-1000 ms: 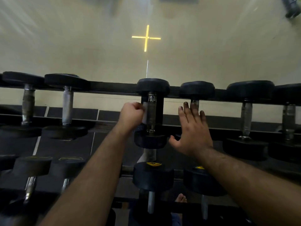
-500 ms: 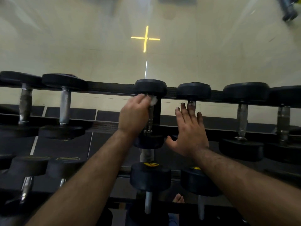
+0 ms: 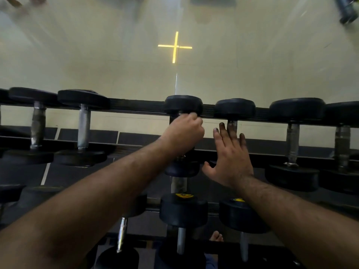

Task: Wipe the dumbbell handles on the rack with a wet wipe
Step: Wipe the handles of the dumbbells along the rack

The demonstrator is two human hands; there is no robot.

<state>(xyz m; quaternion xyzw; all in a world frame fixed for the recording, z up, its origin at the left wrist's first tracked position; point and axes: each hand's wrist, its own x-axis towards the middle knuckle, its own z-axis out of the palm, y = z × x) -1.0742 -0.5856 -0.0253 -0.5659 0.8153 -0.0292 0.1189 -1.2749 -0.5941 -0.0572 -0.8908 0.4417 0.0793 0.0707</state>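
Nearest the camera, both bare forearms reach out over the lower tier of the rack [image 3: 136, 109], where black-ended dumbbells with yellow labels lie, and a bare foot [image 3: 216, 236] shows on the floor beneath. Further out, the right hand [image 3: 231, 158] lies flat and released, fingers spread, on the neighbouring dumbbell [image 3: 234, 109] of the top tier, in much the same place as half a second ago, seemingly bracing. Beside it, the left hand [image 3: 183, 133] is clenched around the handle of the middle dumbbell [image 3: 183, 104] and has slid from the near end of that handle a second ago to its far end, its knuckles now just under the far weight head. The wet wipe, a pale scrap at the fingers half a second ago, is now hidden inside the fist, so I cannot tell how it sits. That travel suggests one full stroke of this handle is done; the other handles along the tier, left and right, look yet to be wiped
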